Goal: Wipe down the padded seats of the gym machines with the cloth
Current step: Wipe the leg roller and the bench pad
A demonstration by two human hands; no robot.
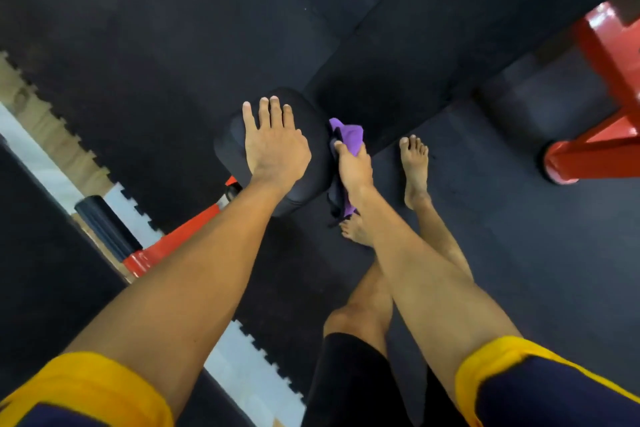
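Note:
A small black padded seat (311,180) sits at the middle of the view, mounted on a red machine frame (180,239). My left hand (273,142) lies flat on top of the pad with its fingers straight and spread. My right hand (353,166) grips a purple cloth (346,135) against the pad's right side. Part of the cloth hangs down below the hand, dark in the shadow.
Black rubber mat flooring (502,236) covers most of the ground, with a jigsaw edge and pale tile at the left. A red frame leg (595,149) stands at the right. A black foam roller (104,229) lies at the lower left. My bare feet stand right of the seat.

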